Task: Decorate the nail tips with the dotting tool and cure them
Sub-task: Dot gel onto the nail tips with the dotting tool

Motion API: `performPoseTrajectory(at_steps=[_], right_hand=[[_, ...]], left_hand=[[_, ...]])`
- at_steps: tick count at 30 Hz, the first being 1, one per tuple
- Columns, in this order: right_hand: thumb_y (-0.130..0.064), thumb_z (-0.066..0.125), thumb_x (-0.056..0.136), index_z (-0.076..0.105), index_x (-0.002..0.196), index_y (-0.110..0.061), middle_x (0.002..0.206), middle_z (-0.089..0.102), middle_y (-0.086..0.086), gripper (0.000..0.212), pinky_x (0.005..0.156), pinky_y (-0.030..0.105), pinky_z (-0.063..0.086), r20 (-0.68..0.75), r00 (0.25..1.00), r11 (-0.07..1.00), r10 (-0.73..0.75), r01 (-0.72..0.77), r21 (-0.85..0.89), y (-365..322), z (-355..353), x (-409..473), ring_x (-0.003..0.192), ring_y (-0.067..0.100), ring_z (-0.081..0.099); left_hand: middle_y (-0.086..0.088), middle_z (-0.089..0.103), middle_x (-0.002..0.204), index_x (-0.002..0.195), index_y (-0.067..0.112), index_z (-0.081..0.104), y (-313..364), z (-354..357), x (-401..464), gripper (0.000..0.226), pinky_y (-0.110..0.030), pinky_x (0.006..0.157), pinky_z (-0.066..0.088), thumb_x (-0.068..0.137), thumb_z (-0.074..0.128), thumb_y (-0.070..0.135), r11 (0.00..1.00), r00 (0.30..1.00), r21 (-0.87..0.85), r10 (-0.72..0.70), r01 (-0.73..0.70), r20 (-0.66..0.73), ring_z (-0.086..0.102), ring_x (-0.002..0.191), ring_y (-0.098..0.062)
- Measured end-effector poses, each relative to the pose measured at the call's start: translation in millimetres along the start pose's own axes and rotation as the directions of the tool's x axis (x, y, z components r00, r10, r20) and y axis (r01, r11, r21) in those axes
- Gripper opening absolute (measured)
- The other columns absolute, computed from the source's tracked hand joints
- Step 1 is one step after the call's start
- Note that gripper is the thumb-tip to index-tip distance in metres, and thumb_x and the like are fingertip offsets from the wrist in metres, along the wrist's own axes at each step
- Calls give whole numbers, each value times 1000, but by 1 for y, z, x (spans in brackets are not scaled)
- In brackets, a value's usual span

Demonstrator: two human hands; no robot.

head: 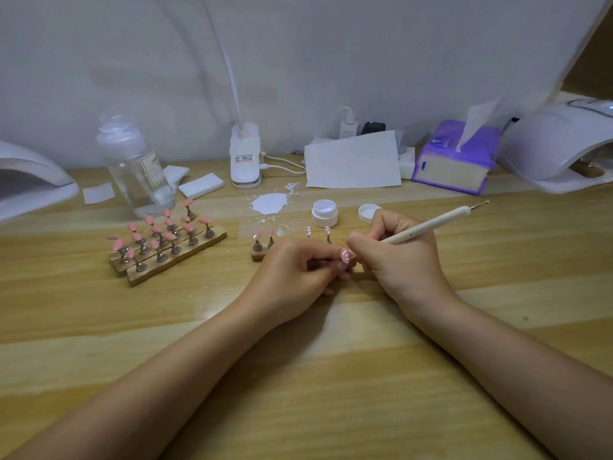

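Nail tip (345, 255), pink w/ a few white dots on it, sits dead center of the shot, pinched in the fingertips of the left hand (295, 277). Fingers are curled tight round its little stand, hand resting on the wooden desk (331, 376). Right hand (398, 260) is just beside it at 3 o'clock, fingers wrapped round the dotting tool (428, 224) pen-style; working end is touching or nearly touching the tip, can't tell which bc the fingers cover it. Other end of the tool points up toward 2 o'clock.

Just behind the hands at 12 o'clock there's a small wooden holder (257, 255) w/ more tips on stands, a couple already dotted. Past that, open white gel jar (324, 213) and its lid (368, 213) next to it, plus a white smear of gel (269, 203) on the desk.

Over at 10 o'clock: bigger wooden rack (169, 250) full of plain pink tips, clear pump bottle (134, 167) behind it. Cure lamp (560, 147) at 2 o'clock far right, another lamp (30, 180) at 9 o'clock far left. Purple tissue pack (454, 161) at 1 o'clock.
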State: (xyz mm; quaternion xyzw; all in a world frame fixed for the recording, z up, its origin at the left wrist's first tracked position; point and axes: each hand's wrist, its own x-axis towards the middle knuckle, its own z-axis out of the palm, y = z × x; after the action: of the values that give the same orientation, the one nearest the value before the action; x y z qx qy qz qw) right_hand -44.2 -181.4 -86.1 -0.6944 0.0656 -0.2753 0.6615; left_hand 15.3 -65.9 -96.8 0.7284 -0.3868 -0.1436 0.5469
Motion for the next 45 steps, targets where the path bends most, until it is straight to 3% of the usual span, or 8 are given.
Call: performPoseTrajectory(at_steps=[11, 20, 38, 45], right_hand=[[19, 53, 70, 34, 51, -8, 29, 43, -8, 38, 34, 8, 30, 9, 1000, 1000, 2, -2, 24, -2, 0, -1, 29, -2, 42], [19, 53, 70, 34, 50, -8, 30, 44, -8, 39, 36, 8, 32, 4, 1000, 1000, 3, -3, 25, -1, 0, 0, 31, -1, 46], [19, 52, 71, 34, 51, -8, 29, 44, -9, 39, 35, 7, 30, 16, 1000, 999, -4, 3, 42, -3, 1, -2, 29, -1, 43], [19, 51, 71, 34, 51, -8, 29, 43, -8, 39, 35, 7, 31, 20, 1000, 999, -3, 2, 46, -3, 1, -2, 29, -2, 43]], left_hand=[[13, 65, 63, 79, 25, 68, 0, -1, 0, 27, -9, 52, 46, 87, 57, 2, 1000, 1000, 8, 10, -10, -1, 57, 56, 8], [15, 65, 62, 79, 27, 68, -1, -1, 0, 28, -12, 54, 49, 87, 58, 2, 1000, 1000, 21, 1, -1, -6, 62, 65, 0], [9, 66, 67, 80, 27, 67, 1, 0, -1, 28, -10, 54, 48, 87, 57, 1, 1000, 1000, 6, 0, 0, 3, 62, 66, 2], [12, 65, 63, 78, 28, 67, 1, 0, 0, 30, -11, 53, 48, 87, 57, 1, 1000, 1000, 0, -1, 1, -5, 59, 58, 4]])
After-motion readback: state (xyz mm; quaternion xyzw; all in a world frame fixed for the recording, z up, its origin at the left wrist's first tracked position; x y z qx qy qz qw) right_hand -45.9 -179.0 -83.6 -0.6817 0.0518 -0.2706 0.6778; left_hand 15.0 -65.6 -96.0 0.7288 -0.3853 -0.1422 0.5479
